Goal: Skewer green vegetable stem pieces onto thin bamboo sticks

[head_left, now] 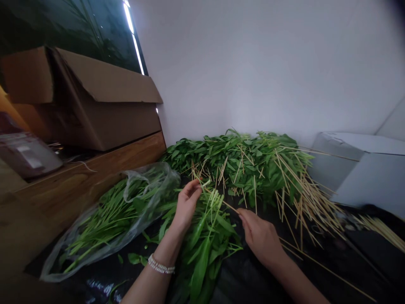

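Near the middle, my left hand [189,198] is closed, pinching a pale green vegetable stem [205,184] between thumb and fingers. My right hand [260,232] is closed around one end of a thin bamboo skewer [230,206]. The skewer slants up and left toward the cut stem ends of a bunch of leafy greens [202,257]; whether it pierces them I cannot tell. That bunch hangs leaves downward between my hands, over a black plastic sheet [240,278].
An open clear plastic bag [126,236] of greens lies left. Along the wall sits a long heap of greens [228,156] with skewers through it. Loose skewers [316,207] fan out at right, beside a white box [363,169]. A cardboard box [117,122] stands upper left.
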A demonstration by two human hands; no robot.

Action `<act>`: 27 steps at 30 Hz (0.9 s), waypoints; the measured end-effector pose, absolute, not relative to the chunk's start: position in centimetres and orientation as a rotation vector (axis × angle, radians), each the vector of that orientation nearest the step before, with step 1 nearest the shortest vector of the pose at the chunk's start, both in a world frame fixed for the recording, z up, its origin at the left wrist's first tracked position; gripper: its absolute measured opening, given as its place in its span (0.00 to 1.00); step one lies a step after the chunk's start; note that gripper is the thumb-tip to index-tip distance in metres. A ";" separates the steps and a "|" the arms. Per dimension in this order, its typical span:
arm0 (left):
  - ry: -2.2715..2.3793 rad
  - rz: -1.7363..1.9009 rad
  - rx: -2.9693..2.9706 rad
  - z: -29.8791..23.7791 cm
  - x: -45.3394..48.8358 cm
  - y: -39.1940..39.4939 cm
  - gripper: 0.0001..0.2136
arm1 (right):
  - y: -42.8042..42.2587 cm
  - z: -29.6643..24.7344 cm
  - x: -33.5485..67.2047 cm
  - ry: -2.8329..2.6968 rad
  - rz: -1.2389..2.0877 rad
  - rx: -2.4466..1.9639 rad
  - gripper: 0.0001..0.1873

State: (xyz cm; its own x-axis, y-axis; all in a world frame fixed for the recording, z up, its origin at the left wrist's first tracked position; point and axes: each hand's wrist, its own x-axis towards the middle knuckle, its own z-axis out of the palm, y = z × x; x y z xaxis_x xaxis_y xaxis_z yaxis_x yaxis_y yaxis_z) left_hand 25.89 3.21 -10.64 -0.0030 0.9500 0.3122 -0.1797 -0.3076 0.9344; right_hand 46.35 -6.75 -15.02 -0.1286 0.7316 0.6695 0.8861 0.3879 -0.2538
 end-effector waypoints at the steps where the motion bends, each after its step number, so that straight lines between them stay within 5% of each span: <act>1: 0.884 1.484 1.319 -10.5 25.9 3.1 0.16 | -6.8 -15.0 46.4 -1.908 -0.267 -1.406 0.15; 14: 0.940 1.525 1.297 -10.7 26.1 3.2 0.08 | -6.9 -14.9 46.1 -1.923 -0.272 -1.455 0.15; 27: 0.919 1.327 1.366 -10.7 26.0 2.7 0.13 | -6.9 -15.0 46.2 -1.908 -0.315 -1.467 0.15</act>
State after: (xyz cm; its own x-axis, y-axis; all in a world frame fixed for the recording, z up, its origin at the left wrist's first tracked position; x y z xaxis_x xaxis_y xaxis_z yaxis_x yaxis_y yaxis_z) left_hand 26.04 2.72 -10.65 0.1159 0.9631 0.2428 -0.1110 -0.2303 0.9668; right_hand 46.19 -6.86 -14.97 -0.1148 0.7489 0.6527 0.9190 0.3296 -0.2165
